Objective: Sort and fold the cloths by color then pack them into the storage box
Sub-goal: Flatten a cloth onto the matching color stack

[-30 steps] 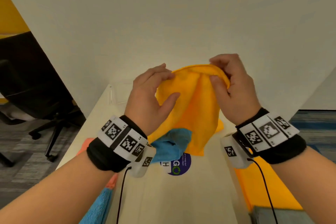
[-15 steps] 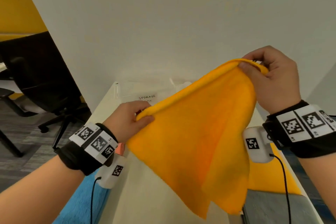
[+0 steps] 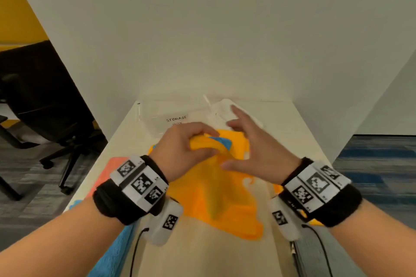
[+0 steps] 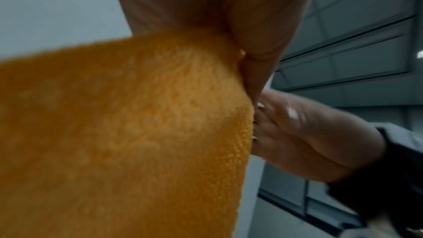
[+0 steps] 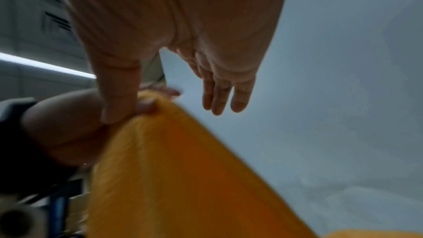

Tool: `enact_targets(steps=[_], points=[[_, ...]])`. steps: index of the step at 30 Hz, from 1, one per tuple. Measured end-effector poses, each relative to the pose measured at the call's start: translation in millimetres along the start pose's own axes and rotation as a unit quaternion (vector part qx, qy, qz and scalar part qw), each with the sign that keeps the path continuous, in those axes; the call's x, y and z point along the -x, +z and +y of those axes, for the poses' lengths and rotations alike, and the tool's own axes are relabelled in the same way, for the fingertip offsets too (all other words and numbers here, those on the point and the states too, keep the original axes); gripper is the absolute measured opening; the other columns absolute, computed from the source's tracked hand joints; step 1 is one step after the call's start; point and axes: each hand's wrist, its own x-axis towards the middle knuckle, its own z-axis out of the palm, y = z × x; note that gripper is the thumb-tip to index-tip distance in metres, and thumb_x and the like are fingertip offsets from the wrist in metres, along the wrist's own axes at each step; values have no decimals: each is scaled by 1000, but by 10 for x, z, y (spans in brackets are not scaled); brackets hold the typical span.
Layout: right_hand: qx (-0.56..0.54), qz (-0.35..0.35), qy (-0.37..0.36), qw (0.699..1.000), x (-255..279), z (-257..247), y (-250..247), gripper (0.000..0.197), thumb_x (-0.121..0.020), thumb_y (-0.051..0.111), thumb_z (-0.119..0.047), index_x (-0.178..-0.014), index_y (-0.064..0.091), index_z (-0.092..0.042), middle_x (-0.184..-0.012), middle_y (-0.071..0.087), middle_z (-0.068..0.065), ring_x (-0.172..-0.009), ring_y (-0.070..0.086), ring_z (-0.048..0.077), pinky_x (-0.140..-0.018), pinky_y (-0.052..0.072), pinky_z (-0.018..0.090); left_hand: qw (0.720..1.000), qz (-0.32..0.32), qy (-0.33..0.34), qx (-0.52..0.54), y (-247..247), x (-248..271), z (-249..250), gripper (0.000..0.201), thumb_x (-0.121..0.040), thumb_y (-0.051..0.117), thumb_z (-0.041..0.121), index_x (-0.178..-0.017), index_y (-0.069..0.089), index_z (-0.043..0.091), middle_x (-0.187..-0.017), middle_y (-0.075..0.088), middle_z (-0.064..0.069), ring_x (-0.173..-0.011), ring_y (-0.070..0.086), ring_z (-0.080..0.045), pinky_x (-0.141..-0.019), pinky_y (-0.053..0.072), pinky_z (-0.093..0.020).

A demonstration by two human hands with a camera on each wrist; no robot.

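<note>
Pinched in our left hand [image 3: 182, 148] is the gathered top edge of the orange terry cloth [image 3: 216, 195]; fingers and thumb curl round the bunched fabric, and the left wrist view shows that fold [image 4: 128, 124] wedged against the palm. Our right hand [image 3: 258, 153] holds nothing: its fingers are straight and spread, hovering just beside the left hand with the thumb close to the cloth. Half a second ago both hands held this cloth stretched wide in the air, the right one high at a corner. Now the right has let go, the two held points have come together, and the cloth hangs doubled from the left hand, its lower part draped and rumpled on the pale tabletop [image 3: 202, 254].

We judge that the first fold is made but loose; the free hand looks ready to smooth the cloth or take a new edge, and the drape could slip out of line before then.

A blue cloth [image 3: 221, 143] peeks out beyond our left fingers, on another orange cloth. The clear plastic box labelled STORAGE BOX [image 3: 173, 117] stands at the far end of the table, well short of being packed as far as we can see. At the near left edge lie a coral cloth [image 3: 112, 166] and another blue cloth [image 3: 112, 254].
</note>
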Motion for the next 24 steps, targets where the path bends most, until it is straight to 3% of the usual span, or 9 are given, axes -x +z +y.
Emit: enact_targets(steps=[2,6,8,10,12,14,18,20,24], points=[[-44,-27,-29,998,-75,-168,175,110,-70,82,-24,-150,7,-31,-123,54,-4,-109,56,9,-88,47,22,999,41,20,29,124,2,123,42,-70,78,25,-108,59,26,-79,62,14,-69,56,1,-67,42,-15],[-30,72,-35,996,-235,-269,79,43,-79,69,-22,-120,57,-20,-100,66,-1,-92,62,14,-78,49,30,973,138,-27,181,234,52,174,68,-66,77,39,-123,41,30,-101,55,1,-82,62,-15,-67,54,-28],[-79,118,-44,989,-257,-258,-21,19,-77,69,-28,-91,67,-15,-84,69,1,-77,64,17,-72,51,35,982,98,-52,153,273,108,70,71,-68,79,39,-126,39,32,-109,54,10,-91,61,-6,-71,53,-21],[-166,163,-44,972,-247,-254,-159,7,-82,71,-18,-78,66,-17,-72,67,-2,-65,62,14,-68,51,34,992,-10,-72,104,341,185,-133,46,-76,77,31,-114,53,31,-104,63,10,-89,63,-4,-74,53,-27],[-217,222,-38,950,-220,-197,-345,17,-86,67,-11,-75,65,-23,-66,65,-7,-64,59,10,-66,49,30,991,-93,-81,44,383,300,-392,26,-79,67,41,-94,65,19,-87,69,4,-78,65,-12,-71,53,-37],[-230,285,-26,930,-164,-64,-555,19,-88,66,-15,-72,66,-26,-67,64,-7,-66,59,13,-66,49,31,990,-97,-103,27,352,418,-652,46,-76,57,52,-82,64,7,-75,64,-7,-67,59,-21,-66,48,-42],[-259,327,19,909,-25,340,-831,22,-76,68,-44,-70,65,-24,-79,55,15,-75,52,24,-71,44,38,982,-1,-177,69,143,480,-871,33,-75,64,45,-77,63,12,-60,58,1,-55,53,-4,-57,43,-24],[-238,330,51,912,-38,540,-851,19,-86,67,-33,-70,63,-23,-79,56,14,-76,52,24,-73,44,40,971,65,-212,86,-32,392,-914,16,-89,64,26,-80,64,12,-58,55,3,-57,52,-12,-57,41,-16],[-121,315,68,939,-219,755,-902,27,-85,63,-25,-62,49,-19,-64,43,6,-64,41,19,-64,35,33,969,151,-187,64,-407,49,-1000,10,-88,63,27,-79,60,28,-65,57,4,-64,52,-19,-66,43,-32]])
